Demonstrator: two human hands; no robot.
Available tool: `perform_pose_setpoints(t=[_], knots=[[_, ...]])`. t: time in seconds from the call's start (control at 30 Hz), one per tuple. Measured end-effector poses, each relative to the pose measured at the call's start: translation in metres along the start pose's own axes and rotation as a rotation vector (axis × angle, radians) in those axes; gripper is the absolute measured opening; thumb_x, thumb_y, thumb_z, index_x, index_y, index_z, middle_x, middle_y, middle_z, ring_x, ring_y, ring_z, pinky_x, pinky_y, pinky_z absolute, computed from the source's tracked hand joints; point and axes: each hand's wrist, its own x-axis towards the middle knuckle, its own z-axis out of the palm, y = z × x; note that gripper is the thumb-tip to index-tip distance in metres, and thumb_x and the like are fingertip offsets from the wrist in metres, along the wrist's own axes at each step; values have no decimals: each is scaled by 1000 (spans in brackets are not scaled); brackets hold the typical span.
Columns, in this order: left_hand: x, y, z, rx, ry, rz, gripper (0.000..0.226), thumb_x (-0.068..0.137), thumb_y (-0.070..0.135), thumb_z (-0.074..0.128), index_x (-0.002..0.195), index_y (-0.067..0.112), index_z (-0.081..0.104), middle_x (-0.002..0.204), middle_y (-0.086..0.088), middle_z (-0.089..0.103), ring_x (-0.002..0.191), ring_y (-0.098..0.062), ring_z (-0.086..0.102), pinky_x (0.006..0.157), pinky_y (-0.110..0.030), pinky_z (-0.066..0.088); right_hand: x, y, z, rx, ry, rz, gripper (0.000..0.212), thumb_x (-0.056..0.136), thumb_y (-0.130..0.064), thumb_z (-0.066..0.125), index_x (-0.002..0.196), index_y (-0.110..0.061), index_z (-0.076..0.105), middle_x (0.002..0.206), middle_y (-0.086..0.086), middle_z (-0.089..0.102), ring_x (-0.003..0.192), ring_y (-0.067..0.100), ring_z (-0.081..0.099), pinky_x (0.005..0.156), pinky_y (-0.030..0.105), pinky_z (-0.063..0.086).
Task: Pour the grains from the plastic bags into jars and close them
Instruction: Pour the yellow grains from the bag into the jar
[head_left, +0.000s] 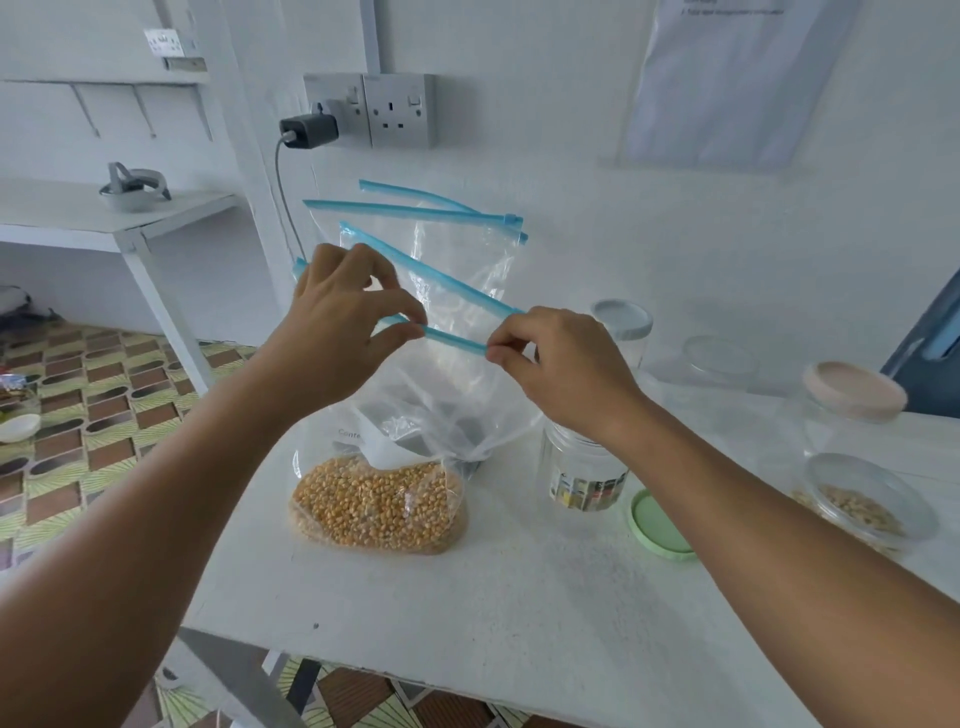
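A clear plastic bag with a blue zip strip (452, 338) stands on the white table (519, 613), its bottom full of yellow corn kernels (379, 506). My left hand (343, 322) pinches the near zip strip at its left part. My right hand (561, 364) pinches the same strip at its right end. The bag's mouth is parted, the far strip running behind. A second clear zip bag (457, 239) stands behind it. An open glass jar (582, 473) sits under my right wrist, with its green lid (654, 525) lying on the table beside it.
To the right stand a jar with a pink lid (852, 395), a jar lying on its side holding some pale grains (867, 499), and a grey-lidded jar (623, 322) at the back. Wall sockets with a charger (311, 130) are behind. The table's left edge drops to a patterned floor.
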Motion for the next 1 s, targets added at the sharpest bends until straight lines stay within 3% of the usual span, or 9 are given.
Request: perform_pose_setpoints(t=[0.17, 0.33, 0.47, 0.53, 0.6, 0.67, 0.73, 0.83, 1.0], knots=[[-10, -38, -19, 112, 34, -94, 25, 93, 40, 69, 110, 25, 79, 121, -8, 53, 121, -41, 37, 104, -56, 34, -9, 12, -3, 0, -31, 45, 9, 98, -35, 68, 100, -28, 74, 91, -12, 68, 75, 8, 60, 80, 41, 56], [-18, -61, -24, 136, 34, -158, 25, 92, 39, 71, 110, 25, 79, 117, -9, 51, 119, -44, 38, 105, -58, 33, -14, 9, -7, 11, -69, 59, 7, 99, -34, 67, 99, -29, 72, 90, -16, 65, 72, 2, 58, 68, 25, 50], [-25, -42, -14, 98, 90, -260, 37, 94, 34, 72, 129, 22, 69, 126, -15, 48, 122, -42, 39, 107, -54, 34, -12, -2, -9, 38, -201, 121, 7, 96, -33, 67, 89, -30, 67, 84, -16, 67, 74, 5, 62, 67, 23, 50], [-33, -19, -13, 4, 179, -313, 50, 94, 37, 72, 135, 16, 53, 120, -16, 50, 114, -36, 46, 100, -44, 39, -10, -6, -13, 111, -249, 172, 9, 93, -33, 67, 85, -29, 65, 79, -13, 67, 73, 7, 63, 66, 22, 50], [-43, 9, -11, -160, 245, -410, 40, 99, 42, 65, 117, 10, 51, 99, -7, 56, 87, -22, 52, 79, -33, 43, -7, -11, -17, 171, -272, 198, 9, 92, -31, 68, 84, -29, 65, 78, -11, 67, 69, 6, 61, 63, 20, 47], [-47, 28, -7, -329, 110, -551, 42, 102, 52, 54, 96, 11, 56, 82, -3, 61, 69, -22, 56, 61, -37, 49, -5, -18, -19, 262, -315, 215, 9, 93, -29, 69, 84, -27, 67, 79, -9, 69, 69, 6, 66, 65, 22, 51], [-46, 38, -1, -545, -28, -662, 49, 100, 61, 50, 89, 16, 66, 80, -1, 70, 70, -28, 65, 69, -46, 58, -6, -22, -21, 384, -392, 230, 8, 94, -25, 70, 87, -22, 69, 79, -5, 71, 69, 11, 71, 69, 27, 55], [-40, 42, 0, -793, -44, -793, 48, 98, 61, 56, 91, 17, 74, 80, 2, 76, 70, -18, 65, 69, -36, 55, -11, -27, -21, 558, -528, 240, 6, 96, -19, 71, 93, -15, 71, 77, 0, 72, 72, 17, 72, 79, 32, 57], [-26, 51, 0, -875, -90, -847, 24, 102, 32, 64, 90, 17, 78, 80, 4, 77, 66, -14, 53, 65, -26, 47, -19, -30, -21, 695, -645, 260, 13, 96, -18, 73, 104, -7, 73, 92, 11, 76, 82, 27, 76, 90, 41, 62]])
